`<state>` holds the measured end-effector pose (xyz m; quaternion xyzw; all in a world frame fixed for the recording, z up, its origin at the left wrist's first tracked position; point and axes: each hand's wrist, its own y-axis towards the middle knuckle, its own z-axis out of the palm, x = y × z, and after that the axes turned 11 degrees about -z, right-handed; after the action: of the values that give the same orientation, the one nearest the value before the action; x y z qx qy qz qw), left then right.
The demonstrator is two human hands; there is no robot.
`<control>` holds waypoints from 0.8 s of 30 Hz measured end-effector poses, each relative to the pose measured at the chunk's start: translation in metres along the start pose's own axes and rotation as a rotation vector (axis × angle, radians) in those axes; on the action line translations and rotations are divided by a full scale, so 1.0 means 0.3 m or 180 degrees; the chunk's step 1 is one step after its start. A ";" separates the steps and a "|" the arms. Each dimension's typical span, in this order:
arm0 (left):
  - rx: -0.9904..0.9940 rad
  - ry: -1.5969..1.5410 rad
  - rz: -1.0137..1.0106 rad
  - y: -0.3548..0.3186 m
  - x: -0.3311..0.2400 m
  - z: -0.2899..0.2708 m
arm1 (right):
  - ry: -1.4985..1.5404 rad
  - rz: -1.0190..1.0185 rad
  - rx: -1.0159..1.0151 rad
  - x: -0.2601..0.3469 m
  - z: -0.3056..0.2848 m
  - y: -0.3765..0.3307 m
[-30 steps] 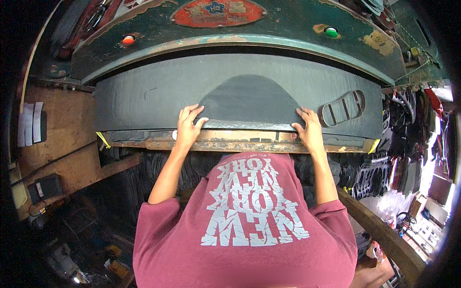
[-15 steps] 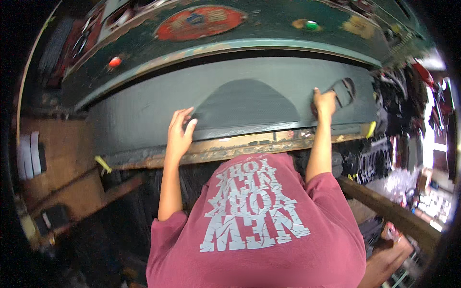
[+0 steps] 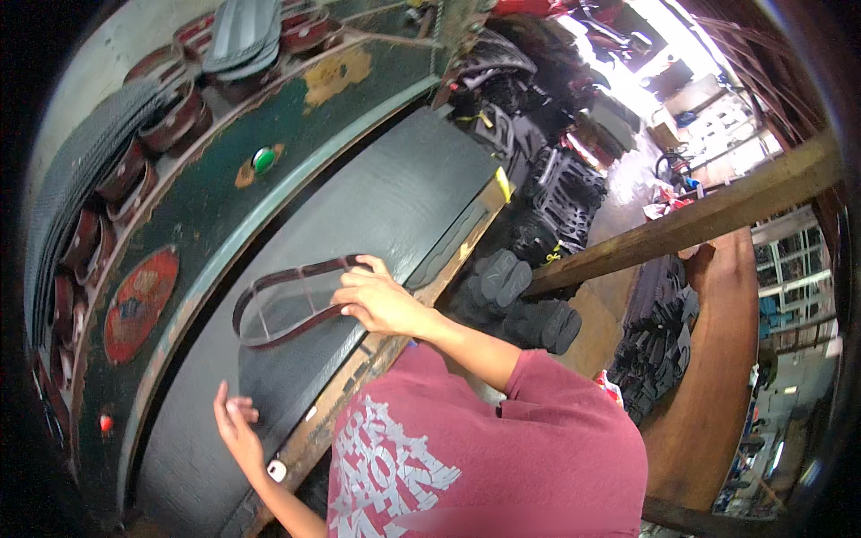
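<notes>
My right hand point(image 3: 381, 300) is closed around one end of a sole-shaped cutting die point(image 3: 239, 312), a dark reddish-brown metal band with thin cross bars. Its outline is an open loop, tilted above a dark grey sheet point(image 3: 430, 166). The sheet lies under the long green beam of a press point(image 3: 206, 202). Over the near left part of the sheet is my left hand point(image 3: 240, 426), fingers apart and nothing in it. A darker patch, perhaps shadow, shows on the sheet below the die.
A green button point(image 3: 263, 160) and a red button point(image 3: 106, 422) sit on the beam. More cutting dies point(image 3: 175, 121) and grey sole-shaped pieces point(image 3: 240, 40) lie behind it. Stacked dark soles point(image 3: 500, 278), black cut-out scraps point(image 3: 563, 193) and a wooden beam point(image 3: 691, 211) stand to the right.
The view has swung to the right. My right hand held the die low near the sheet's right end; now it has it raised and tilted. My left hand stays open over the sheet.
</notes>
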<state>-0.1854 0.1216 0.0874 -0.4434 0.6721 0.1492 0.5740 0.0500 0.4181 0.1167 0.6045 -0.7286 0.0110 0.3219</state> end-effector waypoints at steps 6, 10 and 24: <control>-0.0087 0.0761 -0.0226 0.038 -0.057 -0.026 | -0.0124 -0.0906 0.0594 0.093 0.169 0.078; -0.0186 0.0629 -0.0296 0.057 -0.028 -0.052 | 0.0013 -0.0874 0.0570 0.094 0.214 0.137; -0.0005 0.1962 0.0324 0.073 0.016 -0.075 | 0.0879 0.0392 0.0080 -0.103 0.150 0.073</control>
<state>-0.2163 0.1160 0.0830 -0.4339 0.8357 0.0368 0.3346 0.0120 0.4326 0.0743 0.5554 -0.7129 0.1229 0.4101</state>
